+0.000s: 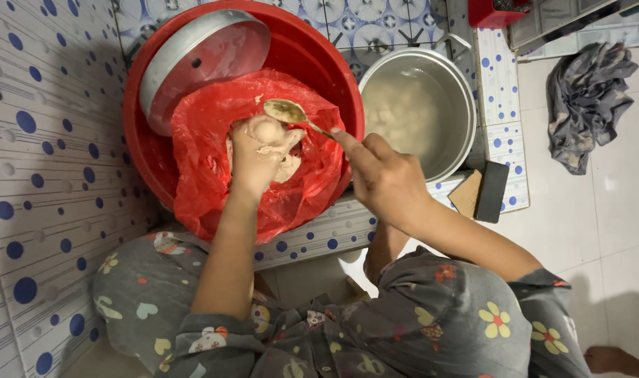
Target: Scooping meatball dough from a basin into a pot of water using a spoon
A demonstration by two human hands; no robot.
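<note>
My left hand (pixel 258 155) is closed around a lump of pale paste (pixel 265 130), squeezing a round ball out above the fist. It is held over a red plastic bag (pixel 214 133) holding more paste, which lies inside a big red basin (pixel 312 59). My right hand (pixel 384 176) holds a metal spoon (pixel 291 112) by the handle, its smeared bowl just above and to the right of the ball. A steel pot (pixel 421 119) to the right holds cloudy water with pale balls in it.
A steel lid (pixel 200 59) leans inside the basin's far left. The basin and pot stand on a tiled ledge with blue dots (pixel 319 234). A dark cloth (pixel 587 101) lies on the floor at right; a small block (pixel 482 190) sits by the ledge corner.
</note>
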